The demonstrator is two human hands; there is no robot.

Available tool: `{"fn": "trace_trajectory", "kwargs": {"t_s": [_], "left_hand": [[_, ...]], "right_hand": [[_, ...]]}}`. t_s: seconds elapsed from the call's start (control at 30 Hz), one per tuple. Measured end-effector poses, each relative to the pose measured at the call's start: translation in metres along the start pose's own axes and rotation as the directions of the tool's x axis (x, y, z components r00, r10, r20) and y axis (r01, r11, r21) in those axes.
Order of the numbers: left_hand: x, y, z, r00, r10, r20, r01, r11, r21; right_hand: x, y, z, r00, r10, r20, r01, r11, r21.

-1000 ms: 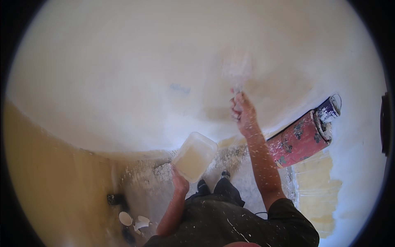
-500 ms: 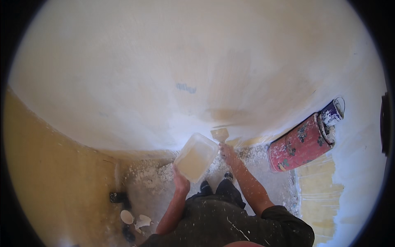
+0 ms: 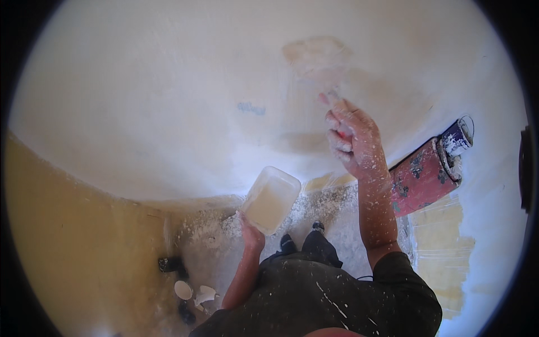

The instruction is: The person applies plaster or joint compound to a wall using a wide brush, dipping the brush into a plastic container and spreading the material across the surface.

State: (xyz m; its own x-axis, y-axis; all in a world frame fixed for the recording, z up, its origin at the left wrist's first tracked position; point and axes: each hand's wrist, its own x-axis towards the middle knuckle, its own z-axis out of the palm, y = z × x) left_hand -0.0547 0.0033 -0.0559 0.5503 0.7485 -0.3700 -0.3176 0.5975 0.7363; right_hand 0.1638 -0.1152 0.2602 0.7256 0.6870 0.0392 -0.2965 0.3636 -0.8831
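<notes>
My right hand [image 3: 355,135], spattered with white, is raised in front of the pale wall [image 3: 191,84]. Its fingers are closed round the handle of a wide flat paintbrush [image 3: 317,53], whose tan head is blurred against the wall. A bit of red shows between the fingers. Lower down, my left hand [image 3: 251,233] grips the near left edge of a white rectangular plastic tub [image 3: 290,182], held tilted over the floor. Pale cream liquid covers its bottom. Darker, damp-looking patches mark the wall around the brush, and a small blue smear [image 3: 251,108] lies to their left.
On the right stands a red drum [image 3: 422,182] with a small dark blue paint can [image 3: 457,136] on top. White debris litters the floor [image 3: 216,255] along the wall. A yellow wall [image 3: 95,230] is at the left, with a round whitish piece [image 3: 183,290] near its base.
My right hand has swung up and away from beside the tub, carrying the brush high onto the wall. The left hand and tub have shifted only slightly.
</notes>
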Motion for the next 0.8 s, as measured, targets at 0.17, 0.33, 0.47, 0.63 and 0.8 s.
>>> {"fn": "trace_trajectory", "kwargs": {"t_s": [0.17,0.33,0.47,0.63,0.8], "left_hand": [[0.000,0.003,0.012,0.999,0.032,0.024,-0.032,0.999,-0.019],[0.001,0.001,0.014,0.998,0.055,0.008,-0.055,0.998,-0.037],[0.006,-0.004,0.009,0.998,0.059,0.016,-0.060,0.997,0.045],[0.011,-0.004,0.014,0.999,0.021,0.029,-0.024,0.994,0.105],[0.015,-0.001,0.024,0.997,-0.031,0.069,0.030,0.999,0.022]], "right_hand": [[0.038,0.037,-0.049,0.994,-0.106,0.004,0.106,0.993,0.062],[0.058,0.166,-0.149,0.988,0.093,-0.121,-0.076,0.987,0.141],[0.019,0.260,-0.204,0.943,0.293,-0.157,-0.265,0.949,0.173],[-0.009,0.310,-0.240,0.834,0.483,-0.269,-0.462,0.876,0.141],[-0.008,0.302,-0.245,0.794,0.526,-0.304,-0.518,0.848,0.115]]}}
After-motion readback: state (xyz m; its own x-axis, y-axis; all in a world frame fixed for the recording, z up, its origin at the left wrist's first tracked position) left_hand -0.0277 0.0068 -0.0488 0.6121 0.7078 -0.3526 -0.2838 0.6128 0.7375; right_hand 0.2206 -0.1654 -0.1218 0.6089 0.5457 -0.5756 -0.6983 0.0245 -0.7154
